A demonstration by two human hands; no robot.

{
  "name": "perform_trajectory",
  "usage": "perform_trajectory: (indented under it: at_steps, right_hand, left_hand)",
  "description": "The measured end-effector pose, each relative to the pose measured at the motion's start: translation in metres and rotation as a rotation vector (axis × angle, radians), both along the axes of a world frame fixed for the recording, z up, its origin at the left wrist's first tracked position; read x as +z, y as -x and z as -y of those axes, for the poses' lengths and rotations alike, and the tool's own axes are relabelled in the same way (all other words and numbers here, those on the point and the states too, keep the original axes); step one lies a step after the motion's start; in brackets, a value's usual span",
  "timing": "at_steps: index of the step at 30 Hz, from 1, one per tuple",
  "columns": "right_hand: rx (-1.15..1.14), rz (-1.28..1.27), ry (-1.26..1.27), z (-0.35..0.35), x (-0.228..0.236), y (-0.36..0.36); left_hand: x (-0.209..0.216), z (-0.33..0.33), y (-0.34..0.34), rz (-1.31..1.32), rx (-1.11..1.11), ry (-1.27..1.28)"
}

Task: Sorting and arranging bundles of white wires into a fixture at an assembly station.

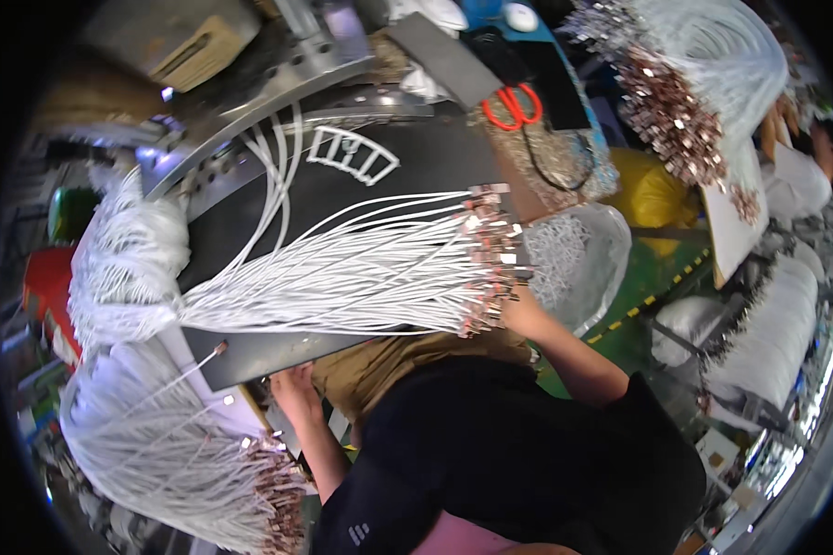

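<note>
A wide bundle of white cables (342, 277) lies fanned across the dark work table, with its copper-coloured connector ends (492, 264) toward the right. At the lower right of these ends is my right hand (520, 313), touching or very close to them; its fingers are mostly hidden. My left hand (296, 392) is low by the table's front edge, apart from the bundle, and its fingers do not show clearly. One loose cable end (219, 349) sticks out over the table's near left corner, not far from that hand.
More white cables hang in thick bundles (157, 435) at the left. A white plastic frame piece (352, 155) lies behind the bundle, near a curved metal machine edge (278, 92). Orange-handled scissors (512, 107) and a clear bag of small white pieces (574, 259) are at the right.
</note>
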State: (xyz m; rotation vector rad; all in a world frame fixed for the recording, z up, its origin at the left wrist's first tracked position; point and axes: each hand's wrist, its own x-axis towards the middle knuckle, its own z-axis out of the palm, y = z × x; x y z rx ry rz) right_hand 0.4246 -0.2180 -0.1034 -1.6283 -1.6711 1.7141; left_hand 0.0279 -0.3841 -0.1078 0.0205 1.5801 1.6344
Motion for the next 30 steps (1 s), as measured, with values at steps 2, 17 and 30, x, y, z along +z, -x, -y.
perform_trajectory:
  at_steps: [2,17,30]
  right_hand:
    - [-0.071,-0.170,0.002,0.001,-0.013,-0.004]
    - [0.575,0.123,-1.348,-0.167,0.168,0.105]
    - [0.029,0.259,-0.170,-0.113,0.018,-0.164]
  left_hand:
    - [-0.002,-0.005,-0.007,-0.023,0.044,-0.008]
    - [0.168,-0.148,-0.103,-1.508,-1.014,-0.411]
    - [0.202,-0.203,0.032,-1.659,-1.402,0.164]
